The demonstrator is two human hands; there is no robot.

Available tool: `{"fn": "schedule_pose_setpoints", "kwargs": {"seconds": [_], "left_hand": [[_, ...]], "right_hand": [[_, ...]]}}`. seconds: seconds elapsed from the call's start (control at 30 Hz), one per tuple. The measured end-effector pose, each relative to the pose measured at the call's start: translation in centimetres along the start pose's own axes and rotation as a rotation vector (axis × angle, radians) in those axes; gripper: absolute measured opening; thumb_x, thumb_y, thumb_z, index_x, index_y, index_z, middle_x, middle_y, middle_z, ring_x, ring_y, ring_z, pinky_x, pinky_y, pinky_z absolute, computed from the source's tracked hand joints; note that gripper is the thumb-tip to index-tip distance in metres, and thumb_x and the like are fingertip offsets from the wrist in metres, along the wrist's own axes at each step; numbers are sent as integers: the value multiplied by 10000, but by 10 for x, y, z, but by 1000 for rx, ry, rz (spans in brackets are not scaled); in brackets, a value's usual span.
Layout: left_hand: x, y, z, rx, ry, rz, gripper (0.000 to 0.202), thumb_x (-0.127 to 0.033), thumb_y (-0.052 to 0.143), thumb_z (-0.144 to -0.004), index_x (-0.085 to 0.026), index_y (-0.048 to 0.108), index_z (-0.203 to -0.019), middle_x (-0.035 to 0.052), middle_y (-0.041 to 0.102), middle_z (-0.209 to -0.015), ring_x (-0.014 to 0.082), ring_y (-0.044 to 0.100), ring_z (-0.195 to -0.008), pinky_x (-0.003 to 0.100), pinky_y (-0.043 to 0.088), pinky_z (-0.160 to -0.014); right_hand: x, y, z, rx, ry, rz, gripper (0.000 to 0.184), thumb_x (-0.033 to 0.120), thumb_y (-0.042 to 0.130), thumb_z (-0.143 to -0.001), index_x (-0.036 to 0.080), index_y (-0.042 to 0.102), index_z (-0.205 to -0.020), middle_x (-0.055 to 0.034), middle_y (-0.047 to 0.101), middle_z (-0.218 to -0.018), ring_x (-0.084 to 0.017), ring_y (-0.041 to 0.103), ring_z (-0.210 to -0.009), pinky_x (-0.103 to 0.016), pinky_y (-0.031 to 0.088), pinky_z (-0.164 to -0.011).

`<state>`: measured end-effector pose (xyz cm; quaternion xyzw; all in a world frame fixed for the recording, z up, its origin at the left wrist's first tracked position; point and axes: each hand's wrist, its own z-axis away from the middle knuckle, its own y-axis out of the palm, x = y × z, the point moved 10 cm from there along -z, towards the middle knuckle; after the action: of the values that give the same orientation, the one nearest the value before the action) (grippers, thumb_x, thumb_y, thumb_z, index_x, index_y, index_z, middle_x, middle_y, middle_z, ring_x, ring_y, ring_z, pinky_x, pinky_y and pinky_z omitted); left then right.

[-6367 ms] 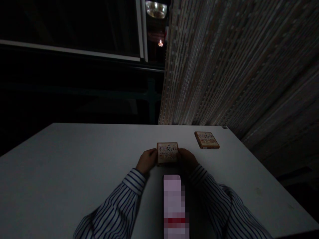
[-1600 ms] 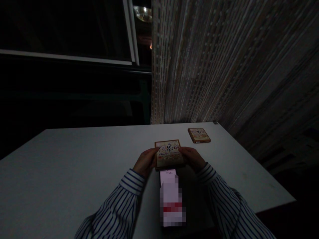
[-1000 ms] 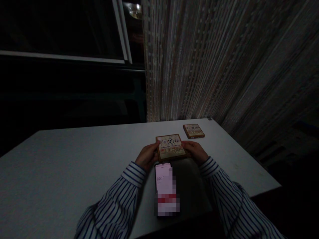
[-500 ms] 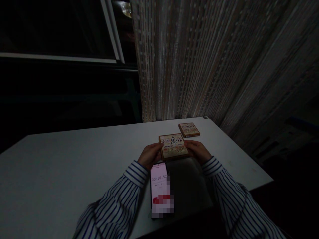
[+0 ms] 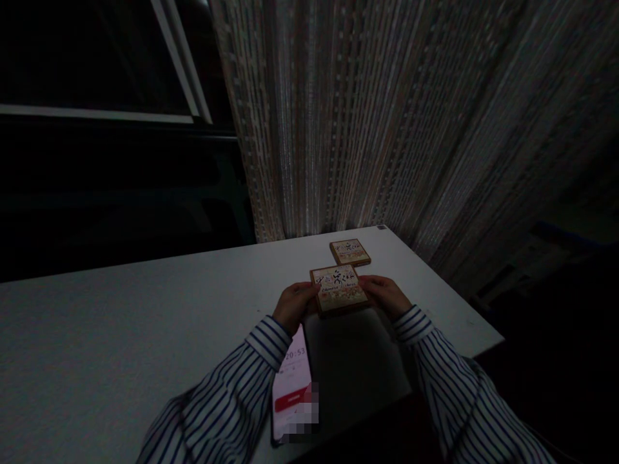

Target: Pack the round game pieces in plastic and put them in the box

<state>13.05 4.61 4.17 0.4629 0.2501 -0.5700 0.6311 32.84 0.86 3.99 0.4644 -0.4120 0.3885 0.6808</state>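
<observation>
A flat Chinese chess box (image 5: 340, 290) with brown edges and a printed lid is held up near the table's front edge, its lid facing me. My left hand (image 5: 296, 305) grips its left side, thumb on the lid. On the opposite side my right hand (image 5: 387, 296) pinches the right edge in the same way. The fingers under the box are hidden. Just behind it, a second, similar box (image 5: 351, 251) lies on the table. A phone (image 5: 293, 393) with a lit timer screen lies below my left hand, partly covered by my left sleeve.
The white table (image 5: 145, 322) stretches far to the left and ends at the right in a slanting edge. A string curtain (image 5: 329, 129) hangs behind it. A window frame (image 5: 178, 58) is at the upper left. The room is dim.
The view has swung to the right, so the table, phone and second box sit further left. Both hands still hold the box. The phone's timer has gone up by a second.
</observation>
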Motion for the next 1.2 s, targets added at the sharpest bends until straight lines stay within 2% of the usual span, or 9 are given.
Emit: {"fn": "schedule_pose_setpoints", "kwargs": {"seconds": [0.2, 0.47, 0.77, 0.93, 1.07, 1.2], "left_hand": [[6, 16, -7, 22, 17, -36, 240, -129, 729, -613, -94, 574, -793, 62, 667, -648, 156, 636, -557, 269, 523, -559], [14, 38, -18, 107, 11, -45, 63, -95, 638, -698, -73, 602, -745, 89, 670, -646, 153, 638, -566, 264, 526, -569], [37, 59, -35, 157, -5, 37, 114, -100, 670, -660, -65, 636, -763, 116, 690, -713, 178, 654, -627, 298, 543, -635], [47, 70, -41, 181, -51, -2, 165, -158, 685, -645, -51, 657, -769, 145, 694, -754, 205, 663, -665, 322, 549, -661], [49, 83, -42, 239, -30, -57, 205, -183, 684, -633, -46, 674, -786, 158, 695, -825, 229, 665, -718, 348, 545, -717], [51, 84, -50, 158, 25, -144, 215, -191, 731, -571, -69, 690, -743, 140, 702, -778, 237, 663, -723, 345, 548, -703]], "right_hand": [[6, -21, -1, -41, -18, 60, 233, 240, 724, -583, 136, 668, -784, -43, 698, -708, -170, 643, -676, -309, 521, -704], [7, -41, -9, -57, 5, 127, 218, 207, 715, -606, 139, 673, -808, -39, 701, -736, -157, 641, -676, -282, 523, -670], [9, -62, -15, -55, 12, 160, 221, 181, 710, -597, 132, 685, -811, -41, 705, -742, -151, 641, -670, -272, 519, -687], [3, -77, -21, -33, 39, 207, 207, 198, 695, -608, 143, 690, -807, -38, 706, -762, -145, 634, -664, -276, 511, -696], [-5, -96, -31, -20, 69, 295, 252, 223, 680, -617, 136, 683, -853, -28, 697, -734, -133, 616, -626, -262, 501, -645], [-8, -111, -40, -30, 74, 396, 260, 245, 656, -633, 135, 680, -868, -23, 686, -721, -134, 605, -627, -255, 492, -621]]}}
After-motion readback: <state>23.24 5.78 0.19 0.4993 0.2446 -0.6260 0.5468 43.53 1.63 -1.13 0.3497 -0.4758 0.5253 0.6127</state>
